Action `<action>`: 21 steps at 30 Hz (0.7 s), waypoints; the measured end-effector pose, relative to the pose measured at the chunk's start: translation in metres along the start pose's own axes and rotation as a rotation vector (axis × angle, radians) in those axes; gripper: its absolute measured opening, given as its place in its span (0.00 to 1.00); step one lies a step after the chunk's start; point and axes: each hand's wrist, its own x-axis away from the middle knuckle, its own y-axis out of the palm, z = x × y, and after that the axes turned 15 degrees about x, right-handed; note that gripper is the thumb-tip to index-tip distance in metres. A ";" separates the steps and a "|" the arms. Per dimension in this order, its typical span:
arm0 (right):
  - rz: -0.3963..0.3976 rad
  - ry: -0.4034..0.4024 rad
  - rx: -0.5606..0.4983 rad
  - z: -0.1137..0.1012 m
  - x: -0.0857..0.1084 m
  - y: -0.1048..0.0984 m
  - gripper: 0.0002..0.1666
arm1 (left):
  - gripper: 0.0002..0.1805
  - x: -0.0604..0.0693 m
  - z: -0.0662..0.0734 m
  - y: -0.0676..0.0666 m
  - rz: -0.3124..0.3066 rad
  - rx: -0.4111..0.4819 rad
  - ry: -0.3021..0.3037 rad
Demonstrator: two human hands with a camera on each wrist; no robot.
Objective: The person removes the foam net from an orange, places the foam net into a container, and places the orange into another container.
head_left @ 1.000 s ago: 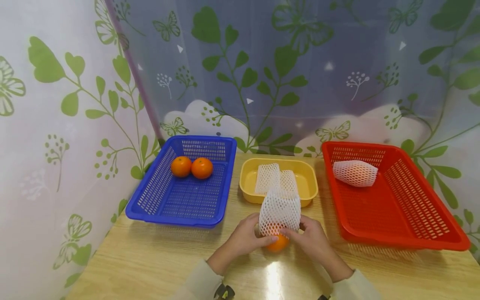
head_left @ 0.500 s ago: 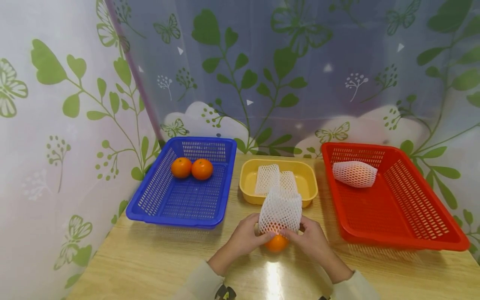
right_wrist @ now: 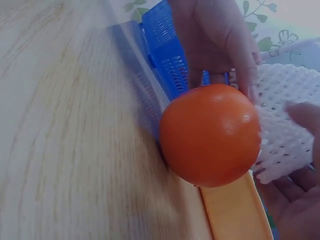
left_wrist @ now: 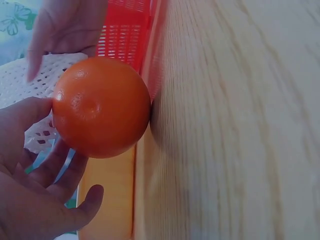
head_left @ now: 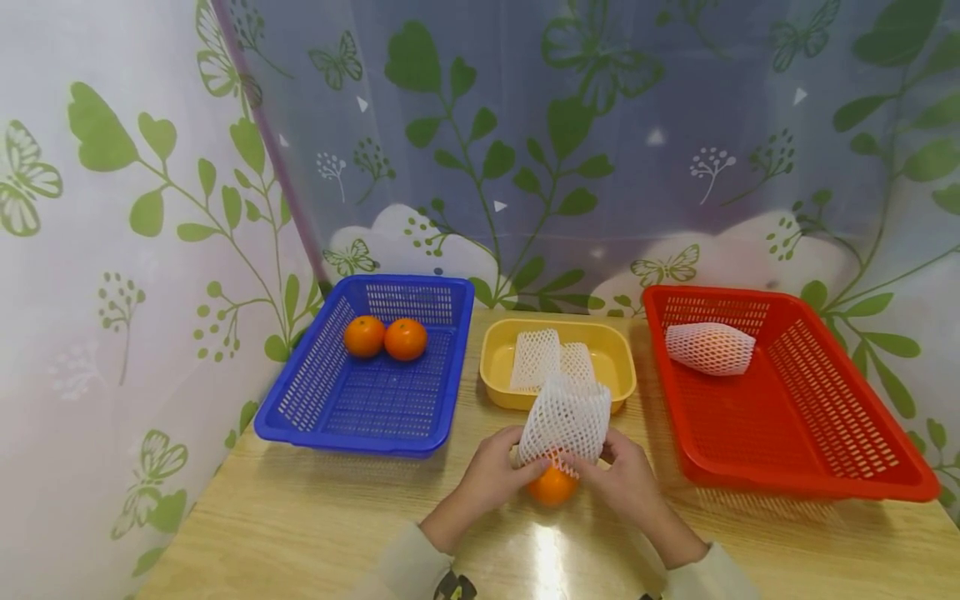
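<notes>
A white foam net sleeve (head_left: 566, 421) covers the far side of an orange (head_left: 553, 487), whose bare near side faces me low over the wooden table. My left hand (head_left: 491, 471) holds the orange from the left, thumb and fingers on its skin in the left wrist view. From the right, my right hand (head_left: 626, 479) grips the sleeve, its thumb near the opening. The right wrist view shows that thumb lifted off the orange (right_wrist: 210, 135) and the fingers under the netting (right_wrist: 287, 120). The sleeve's far end stands up, unfilled.
Behind the hands is a yellow tray (head_left: 495, 392) with flat foam sleeves (head_left: 536, 358). A blue basket (head_left: 352, 442) with two oranges (head_left: 406, 339) stands left. The red basket (head_left: 795, 479) at right contains a sleeved fruit (head_left: 710, 347). A patterned curtain (head_left: 480, 242) hangs behind.
The sleeve's near edge has slid back a little, so more of the orange shows. Its far end has leaned slightly right. Both hands stay almost in place.
</notes>
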 end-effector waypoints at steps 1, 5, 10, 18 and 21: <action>0.023 -0.013 -0.024 0.000 0.000 0.000 0.21 | 0.23 0.000 0.001 0.000 -0.002 0.001 -0.002; 0.119 -0.050 -0.125 -0.001 0.000 -0.003 0.19 | 0.23 0.001 0.003 -0.001 -0.018 0.016 -0.017; 0.190 -0.116 -0.218 -0.003 0.000 -0.005 0.20 | 0.22 0.002 0.005 -0.001 -0.041 0.030 -0.021; 0.222 -0.082 -0.238 -0.007 -0.004 -0.007 0.18 | 0.24 0.001 0.004 0.000 -0.089 0.080 -0.064; 0.259 -0.042 -0.241 -0.009 -0.009 -0.010 0.15 | 0.25 0.000 0.002 0.000 -0.105 0.085 -0.084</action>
